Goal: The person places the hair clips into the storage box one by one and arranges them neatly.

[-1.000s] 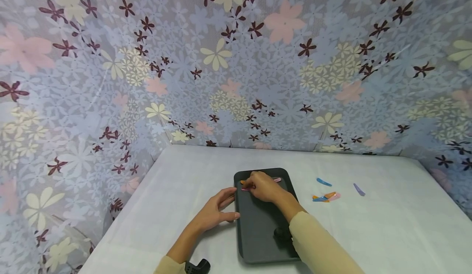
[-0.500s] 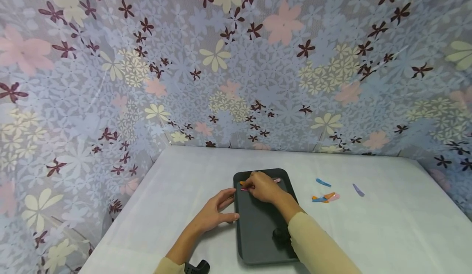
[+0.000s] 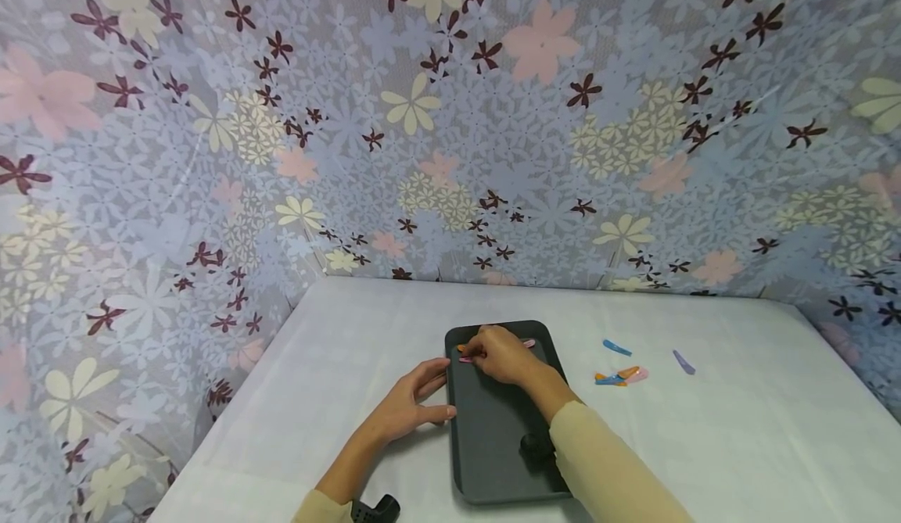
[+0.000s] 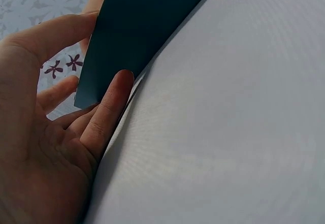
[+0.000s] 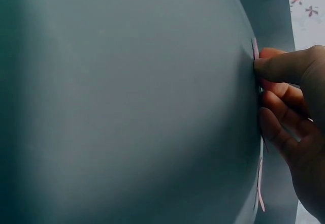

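A dark grey tray (image 3: 493,437) lies lengthwise on the white table. My right hand (image 3: 503,357) reaches over its far end, thumb and fingertips pinching a pink hair clip (image 3: 465,360) against the tray floor. The right wrist view shows that pink clip (image 5: 255,45) edge-on under the fingertips. Just beyond it an orange hair clip (image 3: 461,348) peeks out, partly covered by the fingers. Right of the hand lies a pale pink hair clip (image 3: 529,343). My left hand (image 3: 404,407) steadies the tray's left side, with thumb and fingers spread along the wall (image 4: 129,36).
On the table right of the tray sit a small pile of orange, blue and pink hair clips (image 3: 619,377), a single blue clip (image 3: 617,347) and a purple clip (image 3: 683,362). A flower-patterned cloth (image 3: 450,155) rises behind the table and along the left.
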Demonstrator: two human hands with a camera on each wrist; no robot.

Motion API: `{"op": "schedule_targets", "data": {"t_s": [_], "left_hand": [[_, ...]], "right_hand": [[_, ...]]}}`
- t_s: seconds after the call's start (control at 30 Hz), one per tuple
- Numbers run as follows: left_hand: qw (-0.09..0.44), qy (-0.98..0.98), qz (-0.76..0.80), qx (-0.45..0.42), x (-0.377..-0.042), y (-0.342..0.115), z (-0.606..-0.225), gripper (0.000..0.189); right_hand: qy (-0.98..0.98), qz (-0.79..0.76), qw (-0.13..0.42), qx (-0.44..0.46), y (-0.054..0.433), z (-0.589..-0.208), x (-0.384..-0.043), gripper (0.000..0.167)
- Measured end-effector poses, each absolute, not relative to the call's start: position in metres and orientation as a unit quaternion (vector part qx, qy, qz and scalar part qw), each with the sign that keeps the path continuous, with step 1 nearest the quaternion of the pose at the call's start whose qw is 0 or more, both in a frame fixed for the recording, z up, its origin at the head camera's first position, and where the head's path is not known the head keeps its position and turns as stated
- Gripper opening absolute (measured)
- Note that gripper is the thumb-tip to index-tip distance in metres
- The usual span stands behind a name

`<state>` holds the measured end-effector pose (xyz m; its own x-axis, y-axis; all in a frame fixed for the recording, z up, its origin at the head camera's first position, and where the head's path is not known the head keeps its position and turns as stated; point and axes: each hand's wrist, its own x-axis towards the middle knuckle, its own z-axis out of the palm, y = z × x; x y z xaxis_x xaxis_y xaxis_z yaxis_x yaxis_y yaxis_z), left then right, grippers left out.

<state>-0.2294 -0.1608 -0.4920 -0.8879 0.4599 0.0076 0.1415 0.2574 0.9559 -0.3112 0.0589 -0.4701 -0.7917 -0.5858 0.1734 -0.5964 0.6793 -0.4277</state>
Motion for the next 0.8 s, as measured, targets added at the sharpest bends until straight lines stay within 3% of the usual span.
{"op": "schedule_targets", "data": {"t_s": [0.8], "left_hand": [[0.134,0.779,0.581,0.195,-0.231,-0.161,-0.494,0.076]], "right_hand": [[-0.910,0.279,-0.005,0.306,0.093,-0.431,-0.300,0.018]]}}
